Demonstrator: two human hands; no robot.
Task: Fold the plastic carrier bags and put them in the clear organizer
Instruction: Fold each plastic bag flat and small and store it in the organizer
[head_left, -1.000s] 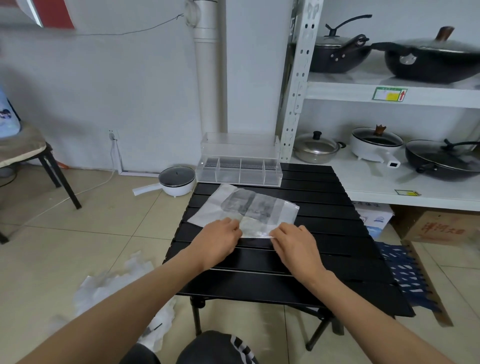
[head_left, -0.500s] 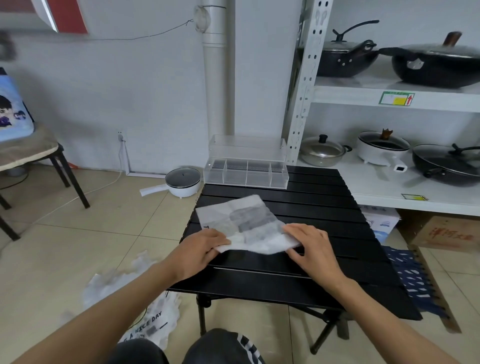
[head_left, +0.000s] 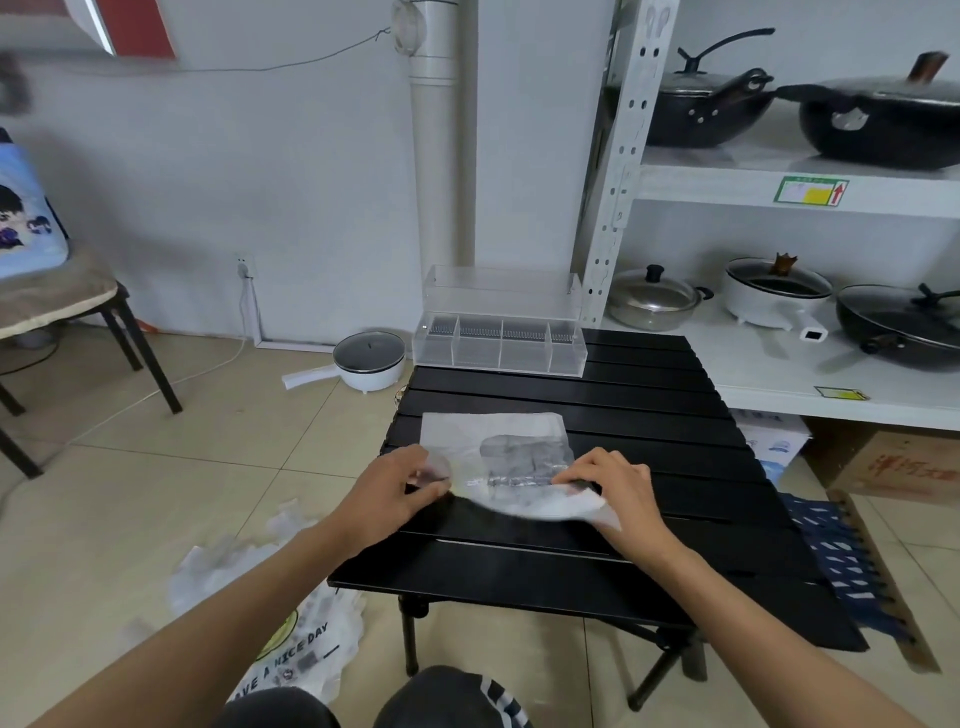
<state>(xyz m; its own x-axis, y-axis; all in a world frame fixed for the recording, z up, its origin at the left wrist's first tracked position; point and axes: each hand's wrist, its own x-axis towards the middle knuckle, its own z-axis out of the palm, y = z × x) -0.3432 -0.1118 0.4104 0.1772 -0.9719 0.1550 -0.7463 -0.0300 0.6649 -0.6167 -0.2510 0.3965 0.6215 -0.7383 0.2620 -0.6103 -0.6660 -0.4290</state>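
Bag (head_left: 498, 447) lies flat, long axis left-right, near edge pinched by both hands (head_left: 400, 488) (head_left: 615, 491).

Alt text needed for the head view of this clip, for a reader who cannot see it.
Both hands, left hand and right hand, pinch the near edge of a translucent plastic bag lying on a black slatted table. A clear organizer stands at the table's far edge; more bags lie on the floor.

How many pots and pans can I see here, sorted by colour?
Black: 3 (wok, wok, pan)
White: 2 (on the shelf, on the floor)
Silver: 1 (lidded pot)
Total: 6
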